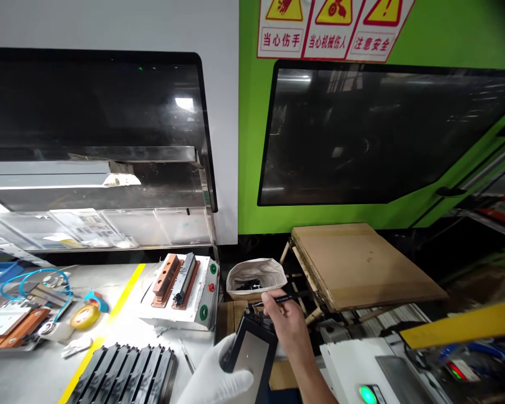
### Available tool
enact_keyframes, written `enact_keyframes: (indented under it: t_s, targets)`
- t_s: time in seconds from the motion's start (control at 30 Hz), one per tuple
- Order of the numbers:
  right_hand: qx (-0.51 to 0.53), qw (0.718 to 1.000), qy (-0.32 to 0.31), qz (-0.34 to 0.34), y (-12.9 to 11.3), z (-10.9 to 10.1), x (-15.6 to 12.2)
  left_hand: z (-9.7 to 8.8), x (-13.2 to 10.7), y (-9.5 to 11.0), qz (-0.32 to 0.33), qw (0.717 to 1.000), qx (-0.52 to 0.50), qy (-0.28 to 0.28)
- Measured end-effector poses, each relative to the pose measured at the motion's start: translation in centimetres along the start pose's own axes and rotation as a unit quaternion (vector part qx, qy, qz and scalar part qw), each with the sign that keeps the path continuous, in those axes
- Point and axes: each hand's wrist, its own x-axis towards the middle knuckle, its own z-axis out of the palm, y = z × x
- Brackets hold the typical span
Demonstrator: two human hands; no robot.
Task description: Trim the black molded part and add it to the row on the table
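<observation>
Trimming step, by the look of it: gloved left hand [216, 381] clasped round a black framed panel [250, 350], held upright above the desk [37, 376] edge. Bare right hand [288, 325] pinching a thin black tool [278, 300] at the panel's top edge. Next: steady tip along that edge.

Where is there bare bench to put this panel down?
Bare metal bench lies between the yellow stripe and the white fixture box, above the black ribbed parts. The cardboard sheet on the right is bare too. Left of the stripe is crowded: tape roll, blue tubing, copper plates.
</observation>
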Motion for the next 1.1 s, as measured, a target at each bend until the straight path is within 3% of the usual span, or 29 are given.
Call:
enact_keyframes:
  t_s: [0.17, 0.27, 0.53, 0.67, 0.87, 1.1]
  targets:
    - [0.056, 0.994, 0.092, 0.033, 0.8, -0.6, -0.8, -0.5, -0.2, -0.2, -0.006, 1.0, 0.008, 0.012]
    - [0.069, 0.991, 0.109, 0.042, 0.8, -0.8, -1.2, -0.7, -0.8, -0.3, -0.016, 1.0, 0.01, 0.015]
    - [0.015, 0.999, 0.005, -0.034, -0.7, -0.3, -0.9, 0.2, -1.2, 0.1, -0.019, 0.999, 0.006, 0.026]
    - [0.003, 0.999, -0.013, -0.032, -0.9, 0.1, -0.7, 1.1, -0.5, 0.8, -0.002, 0.999, -0.004, 0.04]
    - [0.0, 0.996, 0.084, 0.02, 0.0, 0.0, -1.1, 1.2, -0.2, 0.7, -0.003, 0.998, -0.019, 0.063]
    - [0.039, 0.99, 0.134, 0.036, 1.0, -1.6, -3.3, 0.4, 0.2, -0.3, -0.003, 0.995, -0.028, 0.1]
